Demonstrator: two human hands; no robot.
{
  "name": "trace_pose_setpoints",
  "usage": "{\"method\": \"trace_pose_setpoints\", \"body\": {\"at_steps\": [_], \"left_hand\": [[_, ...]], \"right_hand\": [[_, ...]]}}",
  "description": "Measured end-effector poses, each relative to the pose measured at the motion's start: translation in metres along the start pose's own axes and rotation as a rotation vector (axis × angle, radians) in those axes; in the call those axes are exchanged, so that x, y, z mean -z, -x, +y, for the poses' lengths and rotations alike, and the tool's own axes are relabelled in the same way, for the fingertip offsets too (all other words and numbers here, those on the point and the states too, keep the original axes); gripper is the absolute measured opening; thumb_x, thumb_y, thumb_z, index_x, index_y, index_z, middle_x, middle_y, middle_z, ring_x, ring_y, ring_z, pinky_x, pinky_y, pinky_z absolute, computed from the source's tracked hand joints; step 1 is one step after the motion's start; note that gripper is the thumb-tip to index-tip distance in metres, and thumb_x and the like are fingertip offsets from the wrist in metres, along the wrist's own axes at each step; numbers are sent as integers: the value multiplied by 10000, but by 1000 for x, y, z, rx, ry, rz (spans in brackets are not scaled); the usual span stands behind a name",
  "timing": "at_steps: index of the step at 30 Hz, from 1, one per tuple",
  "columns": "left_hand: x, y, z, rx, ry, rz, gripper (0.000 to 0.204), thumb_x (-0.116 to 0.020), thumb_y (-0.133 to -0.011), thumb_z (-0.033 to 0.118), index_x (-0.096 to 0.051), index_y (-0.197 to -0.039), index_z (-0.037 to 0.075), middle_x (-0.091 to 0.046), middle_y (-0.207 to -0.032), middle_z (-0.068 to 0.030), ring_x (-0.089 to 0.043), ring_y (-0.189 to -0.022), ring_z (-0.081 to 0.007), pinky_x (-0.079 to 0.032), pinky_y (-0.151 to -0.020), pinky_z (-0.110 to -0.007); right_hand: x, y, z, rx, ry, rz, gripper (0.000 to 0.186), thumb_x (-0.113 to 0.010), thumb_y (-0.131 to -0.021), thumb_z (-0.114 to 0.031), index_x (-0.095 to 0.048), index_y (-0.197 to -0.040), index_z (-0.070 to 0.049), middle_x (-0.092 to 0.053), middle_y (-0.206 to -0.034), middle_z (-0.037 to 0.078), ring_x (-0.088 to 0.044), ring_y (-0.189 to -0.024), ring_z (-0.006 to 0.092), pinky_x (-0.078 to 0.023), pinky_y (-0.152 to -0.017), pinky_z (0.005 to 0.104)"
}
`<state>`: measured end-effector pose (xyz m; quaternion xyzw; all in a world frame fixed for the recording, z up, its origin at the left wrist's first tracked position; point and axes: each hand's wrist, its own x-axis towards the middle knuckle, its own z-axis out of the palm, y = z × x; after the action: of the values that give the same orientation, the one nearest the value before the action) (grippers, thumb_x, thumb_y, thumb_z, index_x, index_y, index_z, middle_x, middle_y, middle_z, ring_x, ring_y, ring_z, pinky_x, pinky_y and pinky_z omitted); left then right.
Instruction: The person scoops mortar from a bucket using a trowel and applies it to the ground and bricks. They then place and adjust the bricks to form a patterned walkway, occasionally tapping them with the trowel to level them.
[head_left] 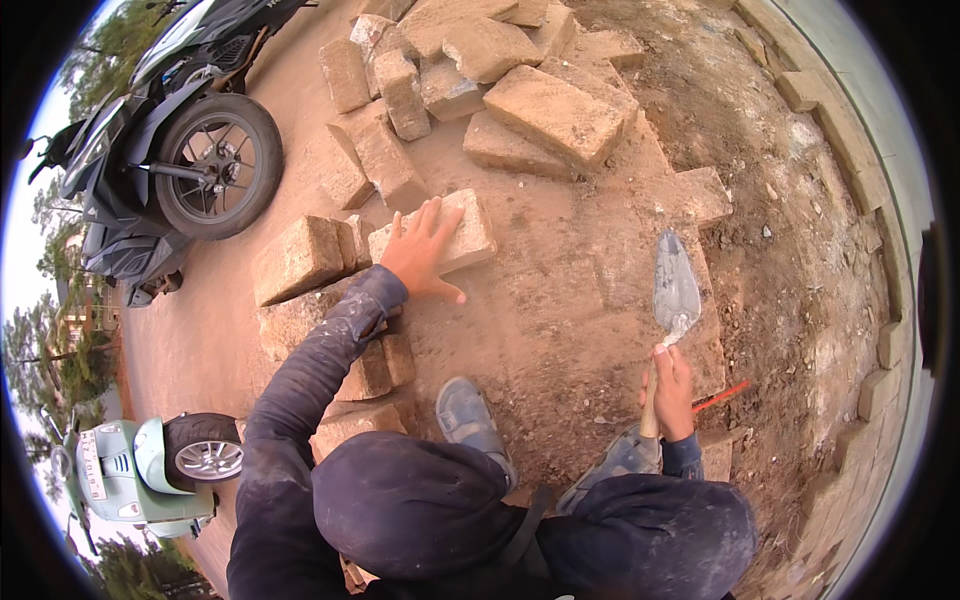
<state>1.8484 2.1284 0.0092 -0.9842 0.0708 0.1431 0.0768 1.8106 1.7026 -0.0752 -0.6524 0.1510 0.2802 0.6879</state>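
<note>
My left hand [420, 252] lies on a pale tan block [468, 228] left of centre, palm down. Its fingers are spread over the near side and top, and its thumb points out to the right, off the block. In my right hand [668, 385] is a pointing trowel [677, 285], gripped by its wooden handle. The grey, mortar-smeared blade points away from me, above the dusty ground. More blocks stand just left of my left hand, among them a rough tan block [300, 260].
Several loose blocks [555, 115] are heaped at the far side. A dark motorcycle [165, 160] and a mint scooter [135, 470] are parked at left. A thin red stick [722, 396] lies beside my right hand. Along the right runs a block edging [850, 150].
</note>
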Motion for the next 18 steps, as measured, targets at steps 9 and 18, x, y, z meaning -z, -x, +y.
{"method": "trace_pose_setpoints", "body": {"at_steps": [9, 18], "left_hand": [[-14, -17, -32, 21, 211, 40, 1207, -893, -565, 368, -264, -1556, 89, -477, -1274, -201, -479, -1204, -401, -427, -1024, -492], [23, -65, -47, -69, 84, 116, 1302, -944, -523, 515, -276, -1557, 92, -377, -1490, -257, -374, -1394, -431, -361, -1133, -500]], "right_hand": [[21, 24, 0, -28, -2, 86, 302, -489, -1060, -346, -517, -993, -53, -501, -648, 44, -490, -453, 126, -414, -413, 270], [30, 26, 6, 30, -104, 212, 285, -472, -1071, -319, -508, -1001, -45, -524, -663, 45, -516, -463, 122, -408, -430, 270]]}}
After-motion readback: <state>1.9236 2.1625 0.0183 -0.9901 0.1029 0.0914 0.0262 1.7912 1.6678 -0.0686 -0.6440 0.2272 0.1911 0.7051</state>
